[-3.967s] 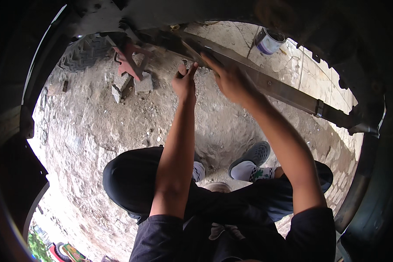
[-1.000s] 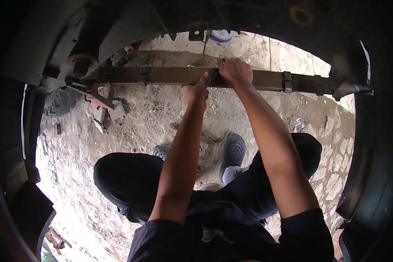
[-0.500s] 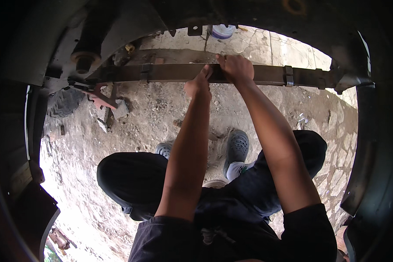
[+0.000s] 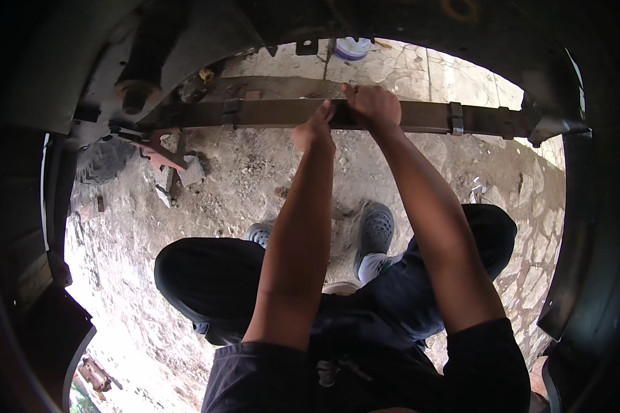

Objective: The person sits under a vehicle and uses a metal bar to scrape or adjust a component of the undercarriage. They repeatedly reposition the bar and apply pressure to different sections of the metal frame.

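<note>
A long brown leaf spring (image 4: 275, 113) runs across the far part of the view, with metal clips (image 4: 229, 113) round it. My left hand (image 4: 314, 129) is closed at its near edge around the middle, thumb up against the face; the other fingers are partly hidden. Just to the right, my right hand (image 4: 375, 107) wraps over the spring from above, knuckles up and thumb pointing left. A narrow gap separates the two hands. What lies under the palms is hidden.
Dark vehicle body panels (image 4: 585, 227) arch around me. At the left hang a round-ended shock-like part (image 4: 136, 96) and, below it, a reddish metal stand (image 4: 164, 155) beside broken blocks (image 4: 191, 170). A white-and-blue bucket (image 4: 352, 49) stands beyond the spring on rough ground.
Both hands keep their places on the leaf spring. The view has shifted very slightly; nothing else visibly moves.
</note>
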Motion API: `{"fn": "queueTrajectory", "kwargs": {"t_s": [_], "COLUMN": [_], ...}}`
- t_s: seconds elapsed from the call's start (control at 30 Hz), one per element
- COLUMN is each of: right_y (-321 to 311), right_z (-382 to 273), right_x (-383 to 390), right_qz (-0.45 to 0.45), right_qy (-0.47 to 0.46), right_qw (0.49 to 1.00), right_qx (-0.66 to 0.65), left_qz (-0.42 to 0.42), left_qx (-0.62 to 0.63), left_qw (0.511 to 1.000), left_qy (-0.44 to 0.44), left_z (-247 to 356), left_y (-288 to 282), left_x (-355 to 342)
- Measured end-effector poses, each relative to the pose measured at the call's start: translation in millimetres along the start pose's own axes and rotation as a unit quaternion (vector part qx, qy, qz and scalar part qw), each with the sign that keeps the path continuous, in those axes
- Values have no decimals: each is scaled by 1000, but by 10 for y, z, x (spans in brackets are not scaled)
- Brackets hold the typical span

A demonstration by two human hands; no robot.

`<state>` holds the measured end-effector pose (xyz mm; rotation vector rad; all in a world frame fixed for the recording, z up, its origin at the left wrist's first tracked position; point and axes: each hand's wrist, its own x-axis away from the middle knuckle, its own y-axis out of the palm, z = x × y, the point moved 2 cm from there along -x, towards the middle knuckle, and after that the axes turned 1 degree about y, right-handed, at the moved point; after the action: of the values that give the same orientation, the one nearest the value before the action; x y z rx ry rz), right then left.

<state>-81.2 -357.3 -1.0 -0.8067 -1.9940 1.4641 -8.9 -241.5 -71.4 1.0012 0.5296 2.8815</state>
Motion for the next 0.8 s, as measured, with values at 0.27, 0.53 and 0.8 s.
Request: {"fn": "queueTrajectory", "kwargs": {"t_s": [0.27,0.53,0.8], "right_y": [47,7,10], "right_z": [136,16,42], "right_x": [-14,-6,-15], "right_qz": [7,3,-12], "right_qy": [13,5,16], "right_qw": [1000,1000,1000], "right_qx": [2,-10,-8], "left_qz": [3,6,7], "left_qx": [-98,-43,8], "left_qw": [991,999,1000], "left_qy": [-87,4,-2], "left_z": [-12,-85,-119], "left_y": [-175,-48,-26], "left_x": [360,8,183]}}
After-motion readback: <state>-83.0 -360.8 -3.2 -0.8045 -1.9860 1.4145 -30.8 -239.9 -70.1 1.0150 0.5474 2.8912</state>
